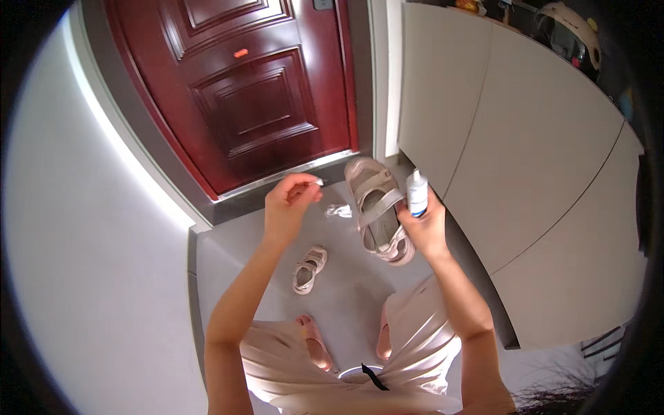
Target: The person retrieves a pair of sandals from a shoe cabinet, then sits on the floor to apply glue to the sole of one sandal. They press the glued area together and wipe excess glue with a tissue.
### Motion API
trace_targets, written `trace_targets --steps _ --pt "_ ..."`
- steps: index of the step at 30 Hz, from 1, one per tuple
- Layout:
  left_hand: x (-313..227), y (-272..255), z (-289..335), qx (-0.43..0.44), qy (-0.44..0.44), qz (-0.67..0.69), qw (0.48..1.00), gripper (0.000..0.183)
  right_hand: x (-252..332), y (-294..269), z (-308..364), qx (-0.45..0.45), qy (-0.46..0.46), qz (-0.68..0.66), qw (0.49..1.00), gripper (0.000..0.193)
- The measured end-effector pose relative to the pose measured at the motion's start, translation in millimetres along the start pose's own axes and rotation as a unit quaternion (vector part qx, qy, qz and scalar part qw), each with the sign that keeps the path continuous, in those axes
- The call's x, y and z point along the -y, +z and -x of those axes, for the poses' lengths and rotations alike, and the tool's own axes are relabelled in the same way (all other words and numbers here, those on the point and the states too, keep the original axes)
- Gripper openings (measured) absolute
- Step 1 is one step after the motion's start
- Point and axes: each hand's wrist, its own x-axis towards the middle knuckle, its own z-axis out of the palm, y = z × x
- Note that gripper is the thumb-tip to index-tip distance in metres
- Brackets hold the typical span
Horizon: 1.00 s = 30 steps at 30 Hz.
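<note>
In my right hand [427,227] is a small white squeeze bottle [418,194] with its pointed nozzle upward and a blue band low down. The same hand also grips the side of a beige strapped sandal [379,207], which is raised off the floor with its open top toward me. My left hand [289,206] is apart from it on the left, thumb and fingers pinched on a small white cap-like piece [319,182]. The matching sandal [309,270] sits on the grey floor below. A crumpled white item [339,211] lies between my hands, on the floor.
A dark red panelled door [256,104] stands ahead. Pale cabinets [526,138] line the right side, with a helmet [570,31] on top. A white wall [90,228] runs along the left. My feet in pink slippers [317,344] are below, and I am seated.
</note>
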Motion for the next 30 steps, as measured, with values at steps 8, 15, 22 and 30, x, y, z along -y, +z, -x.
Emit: trace_targets --steps 8,15,22,30 --pt "-73.2 17.7 18.7 0.023 0.056 -0.01 0.998 0.015 24.2 10.5 -16.3 0.142 -0.093 0.122 0.978 0.028" --pt "-80.7 10.9 3.0 0.064 0.075 -0.06 0.993 0.014 42.1 13.0 -19.7 0.164 -0.154 0.213 0.951 0.034" --pt "-68.4 10.0 -1.1 0.098 0.048 -0.06 0.992 0.013 37.6 12.7 -23.3 0.146 -0.157 0.233 0.949 0.038" --pt "-73.5 9.9 -1.6 0.086 0.12 -0.149 0.978 0.013 41.9 14.3 -25.7 0.145 -0.172 0.234 0.946 0.037"
